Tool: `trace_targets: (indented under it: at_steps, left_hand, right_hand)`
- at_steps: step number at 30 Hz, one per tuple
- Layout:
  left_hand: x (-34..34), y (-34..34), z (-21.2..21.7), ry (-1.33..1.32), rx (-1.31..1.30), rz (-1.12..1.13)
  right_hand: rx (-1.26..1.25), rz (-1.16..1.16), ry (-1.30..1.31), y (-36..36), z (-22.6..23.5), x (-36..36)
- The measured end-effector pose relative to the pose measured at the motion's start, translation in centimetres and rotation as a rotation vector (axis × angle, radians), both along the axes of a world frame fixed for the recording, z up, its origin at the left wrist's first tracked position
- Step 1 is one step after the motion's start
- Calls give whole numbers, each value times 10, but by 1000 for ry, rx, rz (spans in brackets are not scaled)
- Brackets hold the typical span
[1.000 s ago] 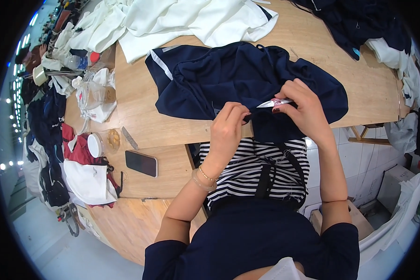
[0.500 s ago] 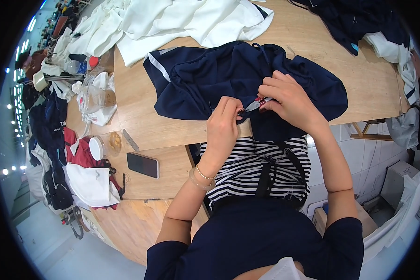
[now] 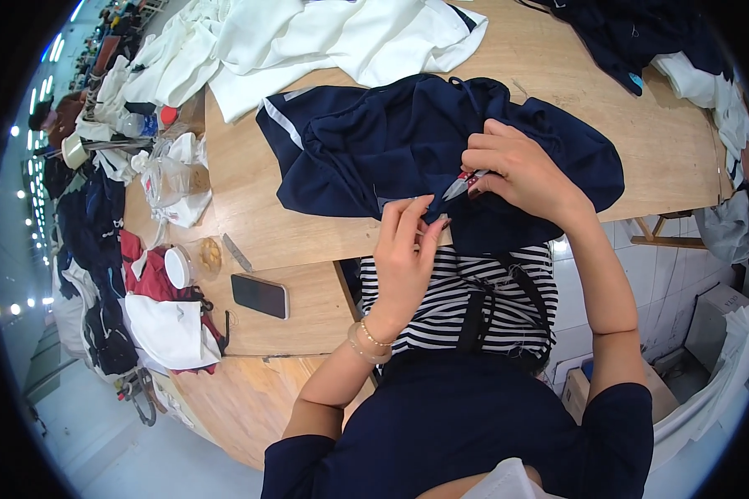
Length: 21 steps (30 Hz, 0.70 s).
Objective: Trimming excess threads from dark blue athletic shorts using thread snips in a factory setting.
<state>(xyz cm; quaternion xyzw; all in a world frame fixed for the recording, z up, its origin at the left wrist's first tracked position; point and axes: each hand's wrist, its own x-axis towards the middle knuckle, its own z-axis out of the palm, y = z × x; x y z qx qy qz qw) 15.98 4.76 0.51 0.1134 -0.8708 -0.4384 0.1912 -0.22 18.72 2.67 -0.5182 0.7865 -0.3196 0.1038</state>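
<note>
A navy blue garment [image 3: 366, 141] with a white stripe at its left end lies bunched on the wooden table in front of me, its near edge hanging over toward my lap. My right hand [image 3: 512, 166] rests over its right part, fingers closed round small red-handled thread snips [image 3: 456, 186]. The blades point left and down toward the cloth. Just left of the blades, my left hand [image 3: 406, 249] is at the garment's near edge. Its thumb and fingers are apart, with fingertips at the fabric; part of the cloth there is hidden by them.
White garments [image 3: 308, 41] are heaped at the far side, and more navy clothing [image 3: 641, 33] lies at far right. On the left are a phone [image 3: 260, 296], a knife-like blade [image 3: 237, 252], a white-lidded jar [image 3: 193, 262], a plastic bag [image 3: 183, 204] and a white cap [image 3: 168, 331].
My left hand has gone from a pinch at the garment's edge to spread fingers, shifting slightly toward me. The snips stay in my right hand, which has barely moved.
</note>
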Motion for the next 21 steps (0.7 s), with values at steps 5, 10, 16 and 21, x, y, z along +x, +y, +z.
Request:
trace_targets:
  at_steps: [5,10,16,21]
  left_hand:
    - [-8,4,-14,107,-179,36]
    - [-11,5,-15,62,-26,53]
    - [-16,5,-12,-3,16,55]
    - [-19,2,-10,-25,67,48]
  right_hand:
    - [22,5,6,0,1,-2]
    - [-10,28,-17,-1,0,-6]
    - [-58,91,-13,-6,-7,-9]
    - [-81,121,23,-10,-7,-9]
